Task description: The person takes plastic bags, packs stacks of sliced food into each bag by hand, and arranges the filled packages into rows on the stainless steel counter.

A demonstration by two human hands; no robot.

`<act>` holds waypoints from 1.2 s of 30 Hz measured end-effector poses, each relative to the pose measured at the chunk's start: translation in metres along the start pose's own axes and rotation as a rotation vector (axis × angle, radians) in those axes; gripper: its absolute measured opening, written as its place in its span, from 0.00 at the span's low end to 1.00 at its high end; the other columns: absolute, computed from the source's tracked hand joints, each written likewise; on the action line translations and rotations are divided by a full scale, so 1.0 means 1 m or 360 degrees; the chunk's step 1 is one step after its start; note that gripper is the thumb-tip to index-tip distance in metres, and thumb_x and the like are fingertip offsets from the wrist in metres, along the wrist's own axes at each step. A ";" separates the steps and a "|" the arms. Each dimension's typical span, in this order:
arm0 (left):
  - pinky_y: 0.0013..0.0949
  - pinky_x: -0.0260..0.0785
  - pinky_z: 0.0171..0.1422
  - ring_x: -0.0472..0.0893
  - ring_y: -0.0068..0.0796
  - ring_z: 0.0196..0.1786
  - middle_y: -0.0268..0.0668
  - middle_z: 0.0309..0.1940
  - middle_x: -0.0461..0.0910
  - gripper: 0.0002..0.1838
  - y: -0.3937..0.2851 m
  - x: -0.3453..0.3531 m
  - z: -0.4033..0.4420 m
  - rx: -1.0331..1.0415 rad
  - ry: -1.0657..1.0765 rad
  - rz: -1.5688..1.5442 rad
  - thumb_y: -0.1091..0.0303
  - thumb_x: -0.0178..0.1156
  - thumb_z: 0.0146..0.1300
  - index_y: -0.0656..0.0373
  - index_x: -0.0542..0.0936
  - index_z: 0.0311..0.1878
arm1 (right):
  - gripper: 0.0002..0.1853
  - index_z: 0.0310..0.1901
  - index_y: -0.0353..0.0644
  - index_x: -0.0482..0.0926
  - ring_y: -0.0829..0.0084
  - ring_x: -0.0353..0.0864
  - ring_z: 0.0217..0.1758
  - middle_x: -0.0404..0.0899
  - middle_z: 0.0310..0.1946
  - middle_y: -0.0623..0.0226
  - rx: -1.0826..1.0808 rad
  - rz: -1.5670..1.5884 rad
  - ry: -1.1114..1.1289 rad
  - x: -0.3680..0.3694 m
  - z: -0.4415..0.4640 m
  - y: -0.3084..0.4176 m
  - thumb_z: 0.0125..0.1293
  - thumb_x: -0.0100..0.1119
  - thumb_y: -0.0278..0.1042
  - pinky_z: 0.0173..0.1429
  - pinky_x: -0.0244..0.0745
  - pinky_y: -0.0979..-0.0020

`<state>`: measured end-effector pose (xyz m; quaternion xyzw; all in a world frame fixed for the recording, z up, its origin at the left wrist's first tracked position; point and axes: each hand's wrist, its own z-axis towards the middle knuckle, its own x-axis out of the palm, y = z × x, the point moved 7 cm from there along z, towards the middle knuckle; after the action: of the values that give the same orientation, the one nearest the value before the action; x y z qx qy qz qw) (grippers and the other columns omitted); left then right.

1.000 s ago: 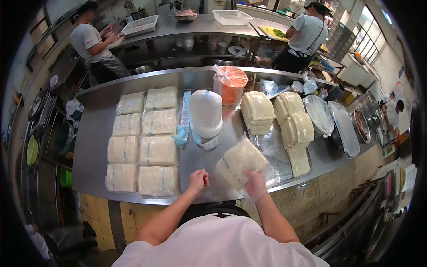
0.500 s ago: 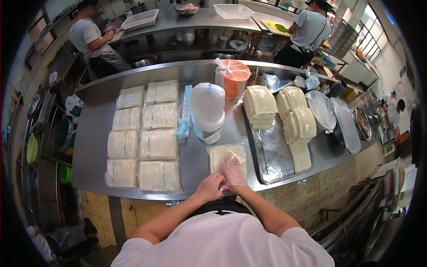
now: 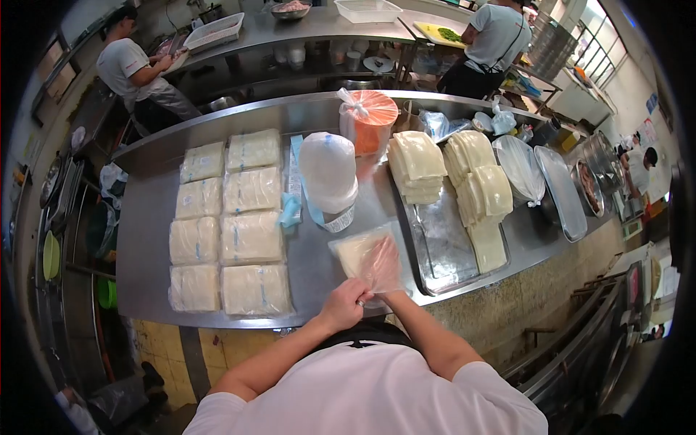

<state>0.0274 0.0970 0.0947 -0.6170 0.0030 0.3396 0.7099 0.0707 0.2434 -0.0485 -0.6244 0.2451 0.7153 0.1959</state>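
A clear plastic bag with a pale dough stack in it lies near the front edge of the steel table. My left hand pinches the bag's near edge. Inside the bag is my right hand, its fingers spread over the pale stack and seen through the plastic. Two columns of bagged pale stacks lie to the left. To the right, unwrapped pale sheets are piled on a metal tray.
A roll of clear bags stands behind my hands, with a blue-and-white strip beside it. Farther back is an orange tub tied in plastic. Covered containers stand at the right. Two people work at a bench across.
The bag came down from the air to the table. My left hand moved right and took hold of its edge. Since half a second ago, the bag has turned and bunched around my right hand.
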 end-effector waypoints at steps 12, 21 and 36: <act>0.46 0.75 0.50 0.82 0.50 0.44 0.44 0.37 0.83 0.06 0.010 0.009 0.003 0.0083 0.0189 0.0048 0.68 0.63 0.67 0.60 0.83 0.41 | 0.46 0.80 0.37 0.57 0.30 0.45 0.84 0.41 0.83 0.37 -0.0177 -0.0030 0.0128 0.016 -0.041 -0.010 0.71 0.56 0.61 0.79 0.41 0.26; 0.56 0.54 0.80 0.64 0.54 0.77 0.54 0.73 0.67 0.30 0.081 0.070 0.072 0.0123 0.0331 0.0853 0.56 0.58 0.72 0.65 0.71 0.70 | 0.33 0.71 0.40 0.69 0.37 0.60 0.78 0.61 0.75 0.40 -0.0198 0.0412 0.0257 -0.075 -0.145 -0.039 0.68 0.64 0.45 0.77 0.58 0.35; 0.51 0.62 0.76 0.71 0.50 0.74 0.52 0.70 0.73 0.28 0.063 0.098 -0.025 -0.0017 0.0393 0.0557 0.51 0.61 0.72 0.62 0.77 0.67 | 0.10 0.46 0.36 0.84 0.52 0.87 0.40 0.86 0.40 0.51 0.0026 0.1045 -0.0340 -0.159 -0.097 -0.099 0.63 0.66 0.24 0.46 0.82 0.59</act>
<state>0.0823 0.1224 -0.0082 -0.6479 0.1951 0.3794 0.6310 0.2295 0.2694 0.0887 -0.4321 0.4168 0.7996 -0.0152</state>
